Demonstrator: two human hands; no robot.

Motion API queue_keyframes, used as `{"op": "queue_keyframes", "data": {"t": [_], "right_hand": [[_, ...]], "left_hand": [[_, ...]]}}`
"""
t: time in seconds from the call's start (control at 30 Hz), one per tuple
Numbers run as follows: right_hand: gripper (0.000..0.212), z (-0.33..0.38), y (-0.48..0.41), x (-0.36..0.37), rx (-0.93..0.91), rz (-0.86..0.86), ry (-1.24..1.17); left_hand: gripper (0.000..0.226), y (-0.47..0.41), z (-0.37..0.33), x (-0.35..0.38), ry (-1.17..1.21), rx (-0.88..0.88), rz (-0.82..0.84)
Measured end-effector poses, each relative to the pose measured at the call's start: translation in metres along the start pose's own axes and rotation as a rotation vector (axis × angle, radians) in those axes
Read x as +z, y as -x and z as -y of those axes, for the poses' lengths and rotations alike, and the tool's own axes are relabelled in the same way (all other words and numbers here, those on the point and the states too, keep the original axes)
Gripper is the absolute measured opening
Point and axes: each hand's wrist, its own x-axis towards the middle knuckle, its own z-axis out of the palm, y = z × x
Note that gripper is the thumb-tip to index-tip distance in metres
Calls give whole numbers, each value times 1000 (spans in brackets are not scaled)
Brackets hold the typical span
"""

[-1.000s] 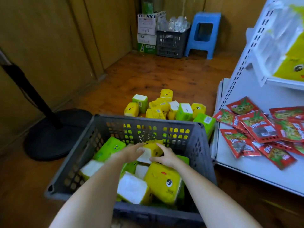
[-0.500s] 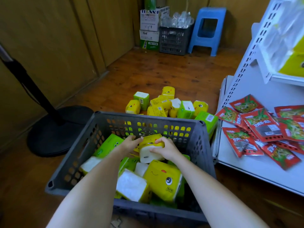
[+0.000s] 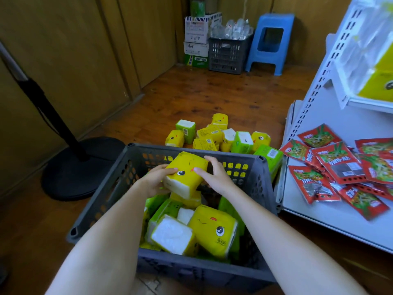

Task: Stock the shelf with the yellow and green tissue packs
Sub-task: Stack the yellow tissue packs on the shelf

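A yellow tissue pack with a cartoon face is held above the grey plastic crate. My left hand grips its left side and my right hand grips its right side. Inside the crate lie several more yellow and green tissue packs. Beyond the crate, a heap of yellow and green packs sits on the wooden floor. The white shelf stands to the right, with a large yellow pack on its upper tier.
Several red snack packets cover the lower shelf board. A black fan stand with a round base stands to the left. At the back are a blue stool, a dark crate of bottles and stacked cartons.
Both hands closed on a yellow pack inside the crate and raised it above the other packs, turning its face side upward.
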Motion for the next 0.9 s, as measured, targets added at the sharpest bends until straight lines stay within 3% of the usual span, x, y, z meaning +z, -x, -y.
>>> {"op": "queue_keyframes", "data": {"t": [0.1,0.23,0.33,0.53,0.67,0.73,0.9], "right_hand": [[75,2,2,-8,-2,10,12],[48,6,6,-7,75,107,-199],[30,9,2,-5,122,80,-345],[30,10,-5,-14,146,-98,-347],[42,17,-2,-22,151,-181,-338],[51,25,1,-26,101,-233,-318],[75,60,19,-40,-311,-318,-159]], "left_hand": [[32,6,-3,-7,18,-7,92],[37,12,-6,-6,7,-14,205],[43,15,-11,-1,25,9,177],[87,24,-27,8,8,47,189],[48,31,-43,26,9,156,263],[49,30,-54,35,70,253,275],[39,49,-87,62,293,336,169]]}}
